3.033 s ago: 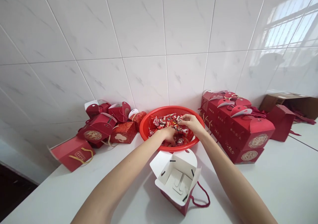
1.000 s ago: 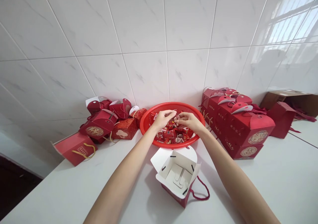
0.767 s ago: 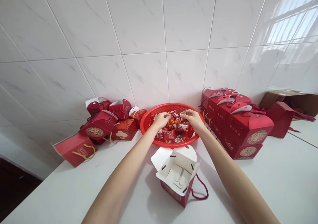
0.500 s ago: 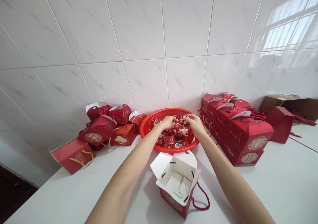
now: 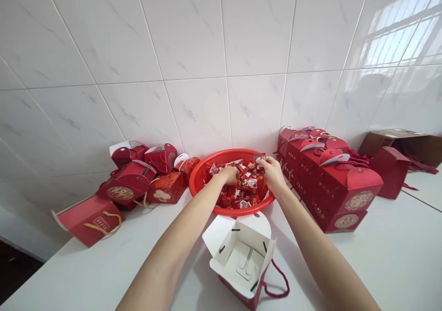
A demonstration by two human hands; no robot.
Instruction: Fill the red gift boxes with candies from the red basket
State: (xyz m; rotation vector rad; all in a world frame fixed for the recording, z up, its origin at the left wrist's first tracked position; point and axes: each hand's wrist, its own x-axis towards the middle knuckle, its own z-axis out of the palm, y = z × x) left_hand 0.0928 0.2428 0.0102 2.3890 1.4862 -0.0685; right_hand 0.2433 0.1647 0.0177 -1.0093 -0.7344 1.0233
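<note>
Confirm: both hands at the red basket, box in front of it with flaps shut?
Flaps aren't shut: the head view shows them open, baring the white inside of the box. The rest holds: left hand and right hand at the red basket, box in front.

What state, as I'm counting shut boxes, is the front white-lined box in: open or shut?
Open: the front box has its flaps apart, and its inside bottom shows.

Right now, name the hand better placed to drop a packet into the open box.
Probably the right hand: it pinches a wrapped packet, while the left hand dips among other packets in the red basket, its fingertips hidden. The open box is near both.
</note>
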